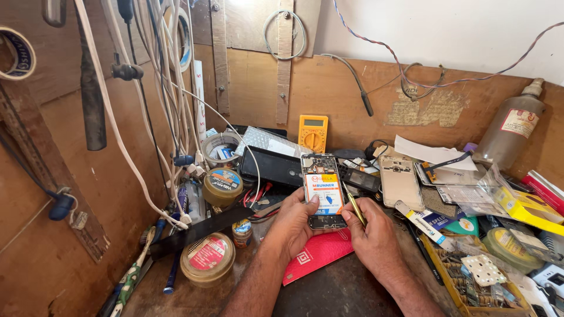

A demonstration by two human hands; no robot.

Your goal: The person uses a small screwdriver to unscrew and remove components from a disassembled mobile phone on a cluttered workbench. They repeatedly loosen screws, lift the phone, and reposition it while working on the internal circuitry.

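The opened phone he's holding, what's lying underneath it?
Under the opened phone lies a red booklet on the dark bench. Both hands, left and right, cover much of what lies beneath.

We see an orange-white-blue battery label [324, 192] in the opened phone, a round blue-labelled tin [222, 186] at left, a yellow multimeter's grey screen [313, 122] behind, a yellow box [526, 209] at right.

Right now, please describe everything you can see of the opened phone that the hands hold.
The opened phone has its back cover removed, showing a dark circuit board at the top, a white, orange and blue battery in the middle and a small dark board at the bottom. It stands tilted upward over a red mat. The left hand grips its left edge, thumb on the battery; the right hand touches its right edge, holding a brass-coloured tool.
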